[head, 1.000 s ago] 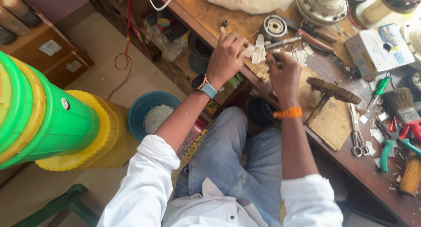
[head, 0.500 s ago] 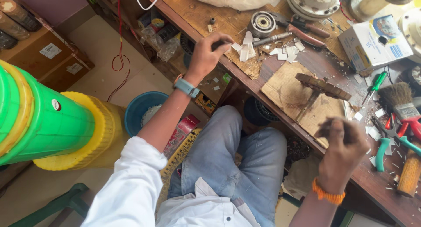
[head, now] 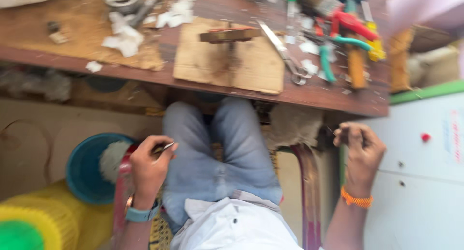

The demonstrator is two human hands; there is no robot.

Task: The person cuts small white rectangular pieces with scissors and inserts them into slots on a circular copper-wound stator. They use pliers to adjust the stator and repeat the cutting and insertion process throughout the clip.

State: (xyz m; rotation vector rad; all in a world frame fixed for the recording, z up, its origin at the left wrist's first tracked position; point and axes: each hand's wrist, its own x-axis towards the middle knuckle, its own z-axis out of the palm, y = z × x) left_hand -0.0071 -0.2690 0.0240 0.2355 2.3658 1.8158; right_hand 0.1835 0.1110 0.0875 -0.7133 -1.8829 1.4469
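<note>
Both hands are below the front edge of the wooden workbench [head: 145,71], off its surface, 1 on each side of the person's jeans-clad knees.

Left hand [head: 147,170]: held beside the left thigh, under the left part of the workbench. The fingers are closed on a thin metal tool [head: 165,147], whose bright tip projects from between thumb and forefinger toward the knees. A light blue wristband sits on this wrist. Just left of the hand, on the floor below the workbench, stands a blue bucket [head: 82,168] with pale material inside.

Right hand [head: 360,148]: held lower than the right end of the workbench, beside a white cabinet [head: 425,182]. The fingers are curled inward and a fine wire-like piece [head: 331,130] shows at the fingertips; blur prevents confirming whether it is pinched. An orange band circles this wrist.

On the workbench: a cardboard sheet [head: 251,69] lies directly ahead of the knees, carrying a wooden-handled tool [head: 229,35]. Scissors [head: 287,57] lie at its right edge. Red and teal pliers [head: 343,30] lie further right. White paper scraps [head: 123,37] lie to the left.
</note>
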